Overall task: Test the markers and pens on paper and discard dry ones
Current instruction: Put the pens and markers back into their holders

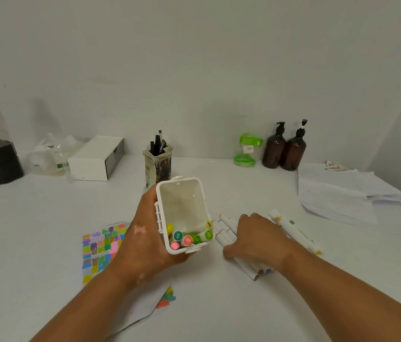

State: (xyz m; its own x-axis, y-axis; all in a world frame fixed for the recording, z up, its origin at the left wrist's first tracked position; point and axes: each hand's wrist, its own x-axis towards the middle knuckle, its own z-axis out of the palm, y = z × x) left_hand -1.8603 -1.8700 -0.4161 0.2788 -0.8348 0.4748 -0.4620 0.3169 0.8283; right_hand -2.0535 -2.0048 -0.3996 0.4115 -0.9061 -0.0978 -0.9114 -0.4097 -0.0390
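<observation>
Markers (187,239) lie low in the tilted white box (182,201) gripped by the left hand (145,243), its rim just beside loose markers (226,236) at 3 o'clock, which the right hand (256,238) clasps, scribbled paper (98,248) at 8 o'clock, open table (219,304) at 5 o'clock.

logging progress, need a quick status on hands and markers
Left hand grips white box, tilted, few markers inside. Right hand over loose markers on table, grip unclear. Swatch paper partly under left forearm.
</observation>
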